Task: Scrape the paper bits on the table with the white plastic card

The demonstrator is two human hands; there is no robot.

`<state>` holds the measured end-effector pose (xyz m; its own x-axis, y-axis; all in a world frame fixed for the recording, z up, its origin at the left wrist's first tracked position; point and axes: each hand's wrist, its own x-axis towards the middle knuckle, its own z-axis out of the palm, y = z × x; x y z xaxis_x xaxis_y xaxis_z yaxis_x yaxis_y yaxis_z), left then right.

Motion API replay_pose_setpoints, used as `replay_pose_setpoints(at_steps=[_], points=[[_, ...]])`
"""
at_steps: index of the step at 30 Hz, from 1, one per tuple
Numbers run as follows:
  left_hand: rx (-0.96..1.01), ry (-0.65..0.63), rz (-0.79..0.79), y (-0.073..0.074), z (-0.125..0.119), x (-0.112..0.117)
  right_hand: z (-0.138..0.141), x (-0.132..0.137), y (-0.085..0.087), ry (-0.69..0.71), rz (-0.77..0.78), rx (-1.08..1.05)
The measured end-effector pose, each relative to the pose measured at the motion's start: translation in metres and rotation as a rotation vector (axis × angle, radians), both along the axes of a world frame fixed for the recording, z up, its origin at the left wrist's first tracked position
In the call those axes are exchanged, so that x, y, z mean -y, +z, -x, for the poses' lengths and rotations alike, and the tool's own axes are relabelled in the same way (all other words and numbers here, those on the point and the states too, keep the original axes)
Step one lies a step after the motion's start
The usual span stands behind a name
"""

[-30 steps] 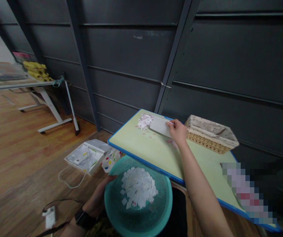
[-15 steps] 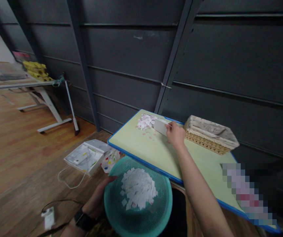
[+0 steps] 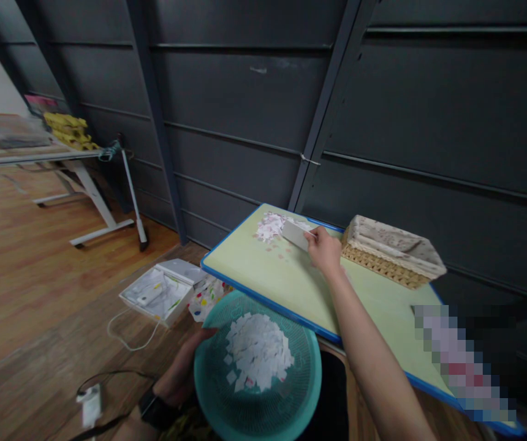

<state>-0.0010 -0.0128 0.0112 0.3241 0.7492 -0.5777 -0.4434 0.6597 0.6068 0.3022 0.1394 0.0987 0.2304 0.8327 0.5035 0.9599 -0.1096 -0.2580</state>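
Observation:
My right hand (image 3: pixel 325 250) reaches over the pale green tabletop (image 3: pixel 254 269) and is closed on a flat white card (image 3: pixel 295 235), held on edge. The card's far end is at a pile of small white paper pieces (image 3: pixel 269 226), with a few pinkish bits scattered in front. Below the table's near edge, my left hand (image 3: pixel 187 361) grips the rim of a teal plastic basket (image 3: pixel 303 386) with fine holes. A heap of small white paper squares (image 3: pixel 260 349) lies in it. The left fingers are partly hidden behind the basket.
A woven basket with a cloth lining (image 3: pixel 383 263) stands at the table's back right. On the floor to the left are an open white box (image 3: pixel 162 294) and a white plug adapter (image 3: pixel 90 405) with cables. A dark panelled wall (image 3: pixel 240 98) rises behind the table.
My right hand and the card have shifted slightly to the left, toward the paper pile. My left hand and the teal basket stay in place.

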Motion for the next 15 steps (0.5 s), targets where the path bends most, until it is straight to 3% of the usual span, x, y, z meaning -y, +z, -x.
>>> replay_pose_setpoints(at_steps=[9, 15], points=[[-0.014, 0.011, 0.0, 0.006, -0.001, 0.001, -0.002, 0.007, 0.009, -0.004, 0.027, 0.092], [-0.002, 0.005, -0.006, 0.002, -0.001, 0.001, -0.002, 0.008, 0.011, -0.02, 0.003, 0.127]])
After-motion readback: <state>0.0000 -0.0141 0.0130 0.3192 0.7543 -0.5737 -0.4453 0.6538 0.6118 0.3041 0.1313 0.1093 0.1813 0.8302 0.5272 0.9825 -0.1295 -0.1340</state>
